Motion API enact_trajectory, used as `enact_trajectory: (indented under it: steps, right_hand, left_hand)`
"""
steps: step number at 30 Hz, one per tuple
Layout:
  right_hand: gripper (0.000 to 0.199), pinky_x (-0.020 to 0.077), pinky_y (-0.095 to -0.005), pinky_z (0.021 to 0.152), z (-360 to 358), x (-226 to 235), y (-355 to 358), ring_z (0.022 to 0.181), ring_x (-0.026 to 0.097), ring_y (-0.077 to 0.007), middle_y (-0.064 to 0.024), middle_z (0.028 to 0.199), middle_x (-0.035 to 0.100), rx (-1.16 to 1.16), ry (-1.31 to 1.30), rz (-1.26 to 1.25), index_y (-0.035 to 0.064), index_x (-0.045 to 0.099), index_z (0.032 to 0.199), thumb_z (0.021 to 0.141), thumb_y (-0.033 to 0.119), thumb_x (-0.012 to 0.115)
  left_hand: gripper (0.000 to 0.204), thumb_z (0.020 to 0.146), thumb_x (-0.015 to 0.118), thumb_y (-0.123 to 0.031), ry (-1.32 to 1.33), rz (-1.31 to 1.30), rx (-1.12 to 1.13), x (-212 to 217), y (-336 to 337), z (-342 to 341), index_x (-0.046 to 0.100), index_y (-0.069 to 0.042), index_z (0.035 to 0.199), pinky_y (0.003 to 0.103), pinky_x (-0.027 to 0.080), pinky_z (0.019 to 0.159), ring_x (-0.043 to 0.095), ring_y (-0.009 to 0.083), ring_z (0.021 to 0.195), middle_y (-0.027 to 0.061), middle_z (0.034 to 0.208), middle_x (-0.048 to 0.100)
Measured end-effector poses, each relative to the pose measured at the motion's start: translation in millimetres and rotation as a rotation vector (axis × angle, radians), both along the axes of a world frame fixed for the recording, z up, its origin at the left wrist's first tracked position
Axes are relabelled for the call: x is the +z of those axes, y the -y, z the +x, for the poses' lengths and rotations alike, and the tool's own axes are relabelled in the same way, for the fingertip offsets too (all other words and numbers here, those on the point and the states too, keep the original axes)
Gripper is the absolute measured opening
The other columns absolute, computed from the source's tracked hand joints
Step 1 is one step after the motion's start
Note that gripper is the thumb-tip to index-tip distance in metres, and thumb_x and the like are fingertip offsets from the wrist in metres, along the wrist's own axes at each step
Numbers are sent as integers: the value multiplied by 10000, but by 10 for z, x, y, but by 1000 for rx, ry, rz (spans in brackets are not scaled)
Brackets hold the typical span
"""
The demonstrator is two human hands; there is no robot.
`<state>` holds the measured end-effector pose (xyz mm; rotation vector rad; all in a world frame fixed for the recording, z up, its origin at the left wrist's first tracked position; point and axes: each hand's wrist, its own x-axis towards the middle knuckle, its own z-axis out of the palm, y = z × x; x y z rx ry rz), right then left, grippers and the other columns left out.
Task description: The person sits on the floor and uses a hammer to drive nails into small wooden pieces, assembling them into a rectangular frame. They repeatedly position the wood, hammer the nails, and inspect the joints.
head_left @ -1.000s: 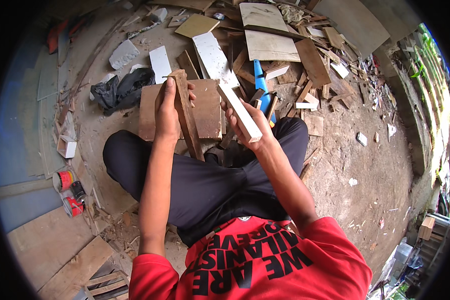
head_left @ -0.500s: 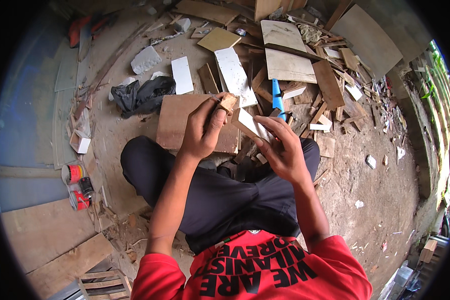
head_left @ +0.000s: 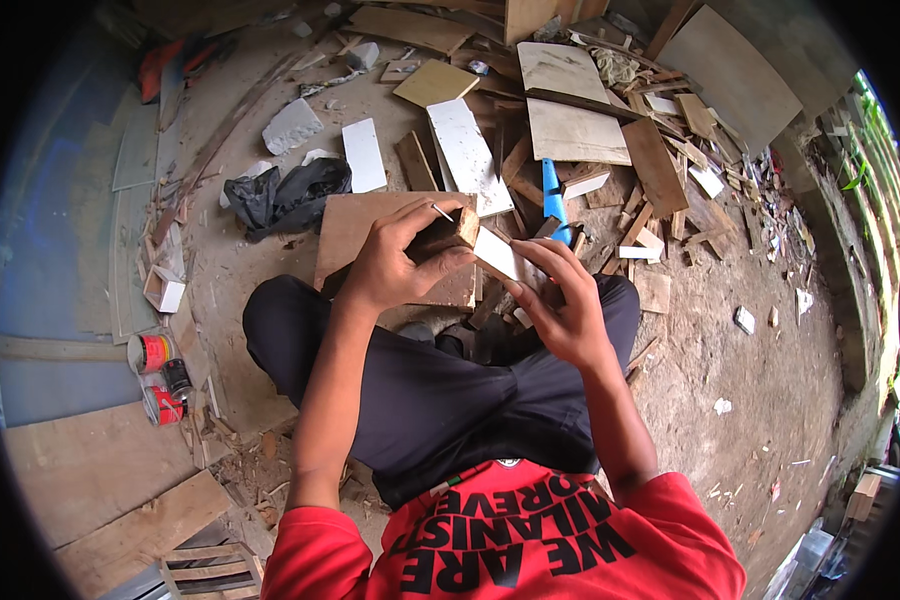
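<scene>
My left hand (head_left: 385,262) is closed around a dark, rough wooden block (head_left: 454,236) with a paler end. A thin nail (head_left: 442,212) sticks up beside its top, near my fingers. In my right hand (head_left: 568,305), gripped between thumb and fingers, is a short white-faced wood strip (head_left: 500,254). The strip's left end meets or nearly meets the block's end; I cannot tell whether they touch. Both pieces are held above a flat brown board (head_left: 360,222) that lies in front of my crossed legs.
A blue-handled saw (head_left: 554,195) lies past my right hand among scattered boards and wood scraps. Black plastic bags (head_left: 288,195) sit ahead to the left, near a white board (head_left: 364,155). Red cans (head_left: 151,353) stand at the left. A concrete ledge (head_left: 832,270) runs along the right.
My left hand has turned the wooden block, so its longer side and the nail now show. The block has come down closer to the white strip's end, and the strip has tilted slightly.
</scene>
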<state>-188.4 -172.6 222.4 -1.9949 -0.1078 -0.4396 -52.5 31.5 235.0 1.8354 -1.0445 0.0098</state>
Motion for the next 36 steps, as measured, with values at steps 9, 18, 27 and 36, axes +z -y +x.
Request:
enact_trajectory:
  steps: [9, 18, 27, 36]
  right_hand:
    - [355, 515, -345, 817, 277, -36, 130, 963, 661, -272, -163, 1093, 659, 11, -2, 65, -11, 621, 1195, 873, 101, 719]
    - [567, 526, -402, 820, 796, -2967, 1184, 951, 679, -343, -254, 1055, 670, -726, -604, -53, -59, 583, 1142, 776, 327, 779]
    - [495, 485, -522, 850, 995, -3419, 772, 958, 606, -511, -340, 986, 614, -755, -443, -118, -56, 417, 1073, 756, 148, 738]
    - [551, 528, -446, 795, 1073, -2866, 841, 898, 687, -397, -262, 929, 676, -709, -347, 134, -26, 473, 1185, 784, 199, 777]
  left_hand:
    - [409, 835, 799, -307, -108, -73, 35, -49, -106, 53, 627, -25, 1076, 238, 471, 748, 568, 67, 837, 11, 900, 642]
    - [359, 984, 574, -327, -322, -471, 63, -190, -291, 94, 553, 11, 1103, 222, 391, 665, 472, 76, 736, 21, 847, 562]
    - [385, 899, 725, -267, -373, -548, 110, -255, -306, -57, 538, -8, 1113, 203, 381, 686, 446, 62, 748, 5, 866, 512]
    - [136, 895, 712, -115, -623, -325, 441, -303, -98, 25, 611, -32, 933, 217, 401, 584, 505, 54, 632, -23, 745, 551]
